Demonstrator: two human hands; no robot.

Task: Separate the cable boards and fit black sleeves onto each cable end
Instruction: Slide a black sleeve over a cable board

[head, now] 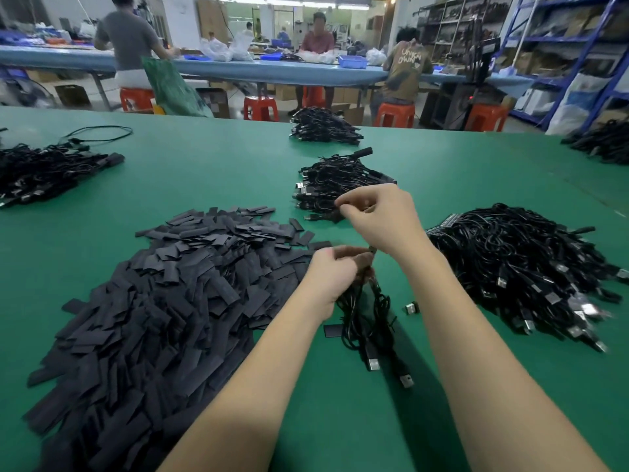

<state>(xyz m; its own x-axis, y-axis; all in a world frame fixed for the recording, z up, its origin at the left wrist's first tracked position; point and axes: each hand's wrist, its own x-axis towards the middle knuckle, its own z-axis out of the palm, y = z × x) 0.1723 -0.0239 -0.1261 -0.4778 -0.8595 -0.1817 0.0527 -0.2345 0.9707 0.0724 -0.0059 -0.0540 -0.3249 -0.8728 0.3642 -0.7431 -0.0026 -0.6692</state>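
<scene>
Two hands: left hand [332,272] clamped round cable bundle [366,311]; right hand [377,212] pinched — on what, unclear.
Sleeve pile [170,284]: just left of bundle — left hand nearer.
Bundle axis: hung down toward viewer.

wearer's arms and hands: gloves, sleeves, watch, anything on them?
Nothing worn that shows. The left hand and right hand are bare, no gloves, rings or tape visible. Both forearms are bare to the frame's bottom edge: no sleeves, watch or wrist strap in view.
</scene>
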